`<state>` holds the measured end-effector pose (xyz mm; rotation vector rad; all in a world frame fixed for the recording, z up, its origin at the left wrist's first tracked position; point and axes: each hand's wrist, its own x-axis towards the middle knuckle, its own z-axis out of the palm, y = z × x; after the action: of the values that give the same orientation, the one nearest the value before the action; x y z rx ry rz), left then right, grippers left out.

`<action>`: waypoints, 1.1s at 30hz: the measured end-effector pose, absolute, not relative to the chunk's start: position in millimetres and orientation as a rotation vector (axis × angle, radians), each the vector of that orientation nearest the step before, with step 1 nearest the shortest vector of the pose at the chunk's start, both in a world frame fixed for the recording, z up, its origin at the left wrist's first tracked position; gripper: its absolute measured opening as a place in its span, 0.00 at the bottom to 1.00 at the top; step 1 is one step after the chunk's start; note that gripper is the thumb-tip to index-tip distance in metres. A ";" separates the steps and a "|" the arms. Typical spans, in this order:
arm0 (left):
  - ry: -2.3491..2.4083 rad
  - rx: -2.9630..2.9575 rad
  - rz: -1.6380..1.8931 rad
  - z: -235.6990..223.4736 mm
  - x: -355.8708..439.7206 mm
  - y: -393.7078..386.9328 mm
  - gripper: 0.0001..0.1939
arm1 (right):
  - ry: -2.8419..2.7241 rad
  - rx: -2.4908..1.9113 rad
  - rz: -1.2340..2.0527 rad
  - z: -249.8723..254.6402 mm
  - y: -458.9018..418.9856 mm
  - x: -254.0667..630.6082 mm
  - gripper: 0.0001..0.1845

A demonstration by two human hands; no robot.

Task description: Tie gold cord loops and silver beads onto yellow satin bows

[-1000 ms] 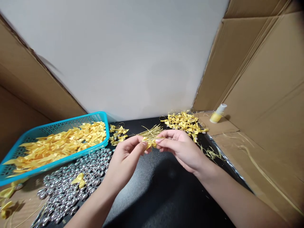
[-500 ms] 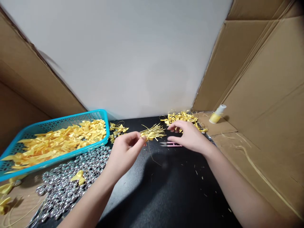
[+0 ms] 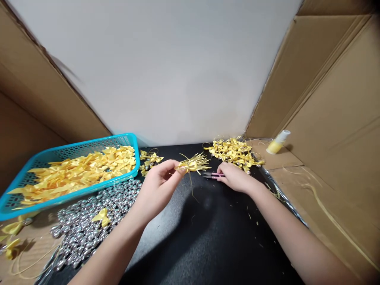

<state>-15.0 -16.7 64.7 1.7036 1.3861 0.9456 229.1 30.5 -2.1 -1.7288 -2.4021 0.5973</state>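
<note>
Between thumb and fingertips, my left hand (image 3: 162, 180) pinches a yellow ribbon bow (image 3: 192, 166), and a thin cord hangs down from it. Right behind the bow is a bundle of gold cords (image 3: 202, 160); whether it lies on the table or is held too, I cannot tell. My right hand (image 3: 234, 177) is closed around the pink handles of a pair of thread snips (image 3: 211, 175). The dark blades point left, just below the cord ends, close to the black tabletop.
At left, a blue plastic basket (image 3: 135, 158) holds many yellow bows. Silver beads (image 3: 97, 221) spread in front of it, with one loose bow (image 3: 102, 217) on top. Finished-looking bows with beads (image 3: 233, 150) are heaped at back right. A thread spool (image 3: 278, 143) stands on cardboard (image 3: 286, 160).
My right hand has moved down onto the thread snips and closed on their handles. My left hand keeps the bow in nearly the same spot; the view has shifted slightly.
</note>
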 end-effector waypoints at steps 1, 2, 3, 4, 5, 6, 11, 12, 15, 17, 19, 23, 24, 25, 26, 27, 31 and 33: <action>1.364 1.705 0.962 64.7 -14.7 -17.0 0.15 | -2.390 -1.713 0.624 0.4 30.2 230.7 0.04; 1.338 1.702 0.972 64.7 -14.3 -17.1 0.15 | -2.373 -1.691 0.658 4.7 29.5 232.4 0.05; 1.314 1.696 0.982 64.8 -13.8 -17.2 0.14 | -2.349 -1.662 0.702 10.9 28.2 234.2 0.05; 1.294 1.687 0.988 65.0 -13.1 -17.3 0.14 | -2.315 -1.617 0.750 19.0 26.0 236.0 0.06; 1.277 1.676 0.991 65.4 -12.4 -17.5 0.14 | -2.270 -1.555 0.802 28.8 22.8 237.5 0.07; 1.262 1.660 0.992 66.0 -11.5 -17.8 0.14 | -2.217 -1.482 0.855 39.9 18.2 238.7 0.07; 1.226 1.564 0.929 69.0 -7.3 -21.9 0.13 | -2.118 -1.227 0.917 91.9 -18.5 233.6 0.09; 1.231 1.561 0.920 69.1 -6.5 -22.8 0.13 | -2.145 -1.230 0.874 97.5 -25.6 230.2 0.09; 1.249 1.578 0.907 67.8 -4.7 -25.0 0.13 | -2.217 -1.267 0.718 102.2 -38.5 218.9 0.09; 1.245 1.580 0.894 66.6 -4.0 -25.8 0.14 | -2.218 -1.294 0.617 99.1 -39.5 212.9 0.09; 1.228 1.576 0.890 65.8 -3.6 -26.2 0.14 | -2.196 -1.328 0.544 95.2 -37.2 209.6 0.10; 1.222 1.581 0.898 65.5 -3.3 -25.4 0.15 | -2.183 -1.369 0.493 91.9 -32.4 207.9 0.11; 1.219 1.580 0.897 65.6 -3.2 -25.0 0.15 | -2.183 -1.373 0.490 91.9 -31.9 207.8 0.10; 1.215 1.574 0.894 65.8 -3.0 -24.7 0.15 | -2.181 -1.375 0.487 91.9 -31.6 207.7 0.10; 1.207 1.565 0.892 66.0 -2.8 -24.3 0.15 | -2.179 -1.375 0.487 91.9 -31.3 207.6 0.10; 1.200 1.552 0.889 66.2 -2.6 -24.1 0.15 | -2.178 -1.376 0.489 91.7 -31.2 207.4 0.10; 1.182 1.516 0.882 66.6 -2.7 -24.4 0.15 | -2.170 -1.385 0.508 89.2 -30.6 206.7 0.11; 1.177 1.516 0.879 66.6 -2.7 -24.7 0.16 | -2.158 -1.392 0.523 87.9 -30.6 206.5 0.11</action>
<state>-2.7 -24.7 66.6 1.5164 1.1775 0.8795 206.5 -30.6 87.9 -1.3923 -2.1577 0.5234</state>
